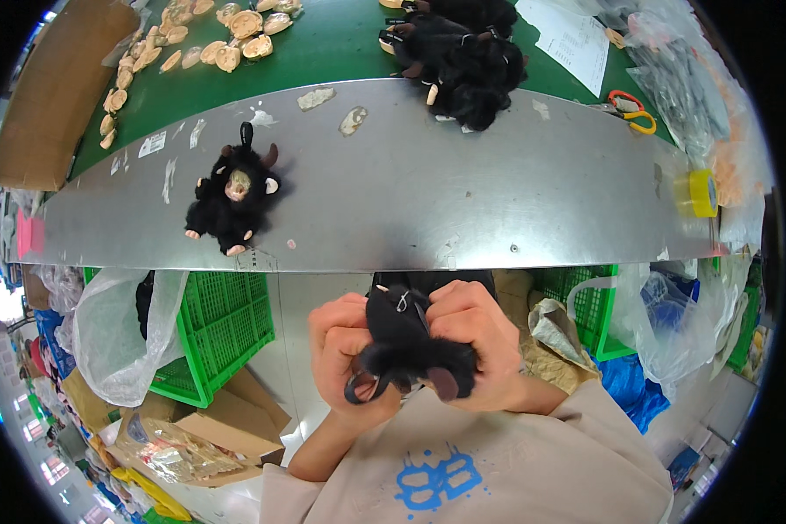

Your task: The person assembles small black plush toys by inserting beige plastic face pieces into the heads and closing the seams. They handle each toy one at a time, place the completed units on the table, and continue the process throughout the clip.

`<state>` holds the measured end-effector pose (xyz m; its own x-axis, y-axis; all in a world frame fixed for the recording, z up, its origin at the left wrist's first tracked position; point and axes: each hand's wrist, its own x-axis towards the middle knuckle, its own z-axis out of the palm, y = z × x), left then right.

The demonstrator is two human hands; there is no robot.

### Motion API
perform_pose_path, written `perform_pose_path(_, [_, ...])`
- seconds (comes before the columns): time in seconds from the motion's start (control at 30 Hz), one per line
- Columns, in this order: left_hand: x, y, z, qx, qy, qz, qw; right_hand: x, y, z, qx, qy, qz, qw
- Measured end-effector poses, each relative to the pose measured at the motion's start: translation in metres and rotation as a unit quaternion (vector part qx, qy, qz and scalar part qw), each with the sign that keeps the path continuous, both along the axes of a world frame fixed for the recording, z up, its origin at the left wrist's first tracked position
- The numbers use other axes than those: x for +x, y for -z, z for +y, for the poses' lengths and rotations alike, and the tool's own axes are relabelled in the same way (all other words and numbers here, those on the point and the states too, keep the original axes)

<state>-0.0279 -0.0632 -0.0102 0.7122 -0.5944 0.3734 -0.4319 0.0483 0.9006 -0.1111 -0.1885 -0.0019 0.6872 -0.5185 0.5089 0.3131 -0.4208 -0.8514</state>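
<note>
Close to my chest, just off the front edge of the metal table [393,196], a black plush toy [419,360] with brown horns and a black hanging loop is held between both hands. My left hand [347,347] grips the side with the loop, and my right hand [478,340] grips the opposite side. The toy's face is hidden from view. Another black plush toy [232,203] lies on the left of the table, its face covered by something clear and shiny. A pile of black plush toys [465,65] rests at the table's far side.
Beige plastic face pieces [229,57] lie on the green surface, beside a cardboard box [59,92]. Scissors [632,112], a paper sheet [573,46], yellow tape [702,193] and plastic bags [688,85] are at the right. Green crates [226,327] stand below.
</note>
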Motion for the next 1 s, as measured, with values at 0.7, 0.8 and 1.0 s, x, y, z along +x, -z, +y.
perform_pose_path(0.7, [0.033, -0.014, 0.002, -0.051, -0.046, -0.086, 0.994, 0.014, -0.004, -0.005, -0.119, -0.117, -0.024, 0.986])
perform_pose_path(0.8, [0.034, -0.028, 0.023, 0.016, 0.026, -0.202, 0.979, 0.015, 0.000, -0.008, -0.051, -0.094, -0.054, 0.993])
perform_pose_path(1.0, [0.025, -0.027, 0.029, -0.040, 0.062, -0.253, 0.965, 0.015, -0.006, -0.012, -0.155, -0.037, -0.058, 0.986])
